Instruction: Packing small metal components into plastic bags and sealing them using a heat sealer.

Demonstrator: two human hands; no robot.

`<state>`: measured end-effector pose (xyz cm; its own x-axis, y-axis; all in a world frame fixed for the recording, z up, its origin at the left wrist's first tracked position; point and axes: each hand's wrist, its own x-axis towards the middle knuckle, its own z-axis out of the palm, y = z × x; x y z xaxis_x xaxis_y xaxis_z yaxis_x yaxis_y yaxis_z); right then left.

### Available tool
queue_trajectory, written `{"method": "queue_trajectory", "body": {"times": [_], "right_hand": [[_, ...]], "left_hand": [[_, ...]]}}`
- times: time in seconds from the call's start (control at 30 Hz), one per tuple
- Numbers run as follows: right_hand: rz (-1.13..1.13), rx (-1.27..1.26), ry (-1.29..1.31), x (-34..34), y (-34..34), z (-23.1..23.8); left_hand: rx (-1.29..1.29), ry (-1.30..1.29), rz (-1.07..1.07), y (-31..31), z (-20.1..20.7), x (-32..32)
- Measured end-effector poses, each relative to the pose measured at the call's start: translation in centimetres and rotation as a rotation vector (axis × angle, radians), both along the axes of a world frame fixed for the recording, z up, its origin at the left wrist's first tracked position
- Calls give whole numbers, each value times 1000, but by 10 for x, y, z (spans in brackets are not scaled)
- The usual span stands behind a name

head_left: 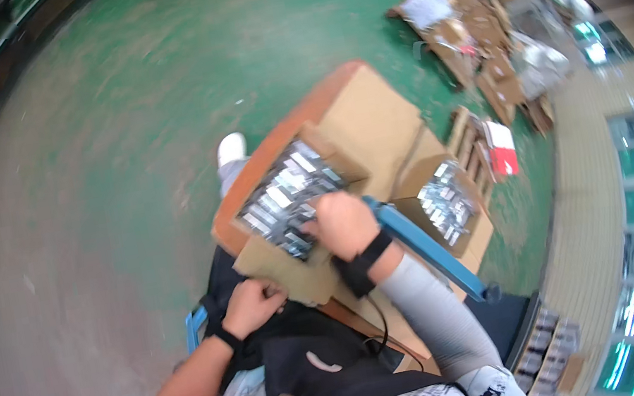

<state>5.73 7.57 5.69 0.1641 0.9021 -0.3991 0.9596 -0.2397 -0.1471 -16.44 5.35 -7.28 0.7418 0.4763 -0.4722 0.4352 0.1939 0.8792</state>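
An open cardboard box [345, 164] full of small shiny metal pieces [283, 195] sits in front of me. My right hand [344, 223] is over its right side, with its fingers curled down at the pieces. Motion blurs the fingertips, and whatever they grip cannot be made out. My left hand [253, 305] is at the near flap [287, 270] of this box, fingers bent and drawn together. Anything between them is too small or hidden to name. Black bands circle both wrists, and a grey sleeve covers my right forearm.
A second carton [470, 218] of similar pieces stands to the right, beyond a blue metal bar [429, 242]. An orange-brown edge [281, 133] borders the work surface. Flattened cardboard [491, 60] and a wooden pallet [464, 135] lie on the green floor. A white shoe [231, 148] shows beyond the table.
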Motion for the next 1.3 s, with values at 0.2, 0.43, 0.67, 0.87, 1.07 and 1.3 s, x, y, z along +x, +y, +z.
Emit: {"method": "queue_trajectory", "body": {"times": [0.2,0.43,0.67,0.87,1.07,1.3], "right_hand": [[-354,334,753,56,-158,114],[-716,122,-118,189,-334,144],[119,501,-372,287,-233,44],[347,659,-235,299,-140,-6],[247,512,-323,305,-144,-17],[393,592,-330,303,-129,-21]], "left_hand": [[-44,89,-107,9,44,8],[-206,63,-468,13,92,65],[-105,-9,-674,-37,90,127],[-158,69,-630,-57,83,125],[-90,103,-531,-46,80,132],[-103,87,-559,-50,79,142]]}}
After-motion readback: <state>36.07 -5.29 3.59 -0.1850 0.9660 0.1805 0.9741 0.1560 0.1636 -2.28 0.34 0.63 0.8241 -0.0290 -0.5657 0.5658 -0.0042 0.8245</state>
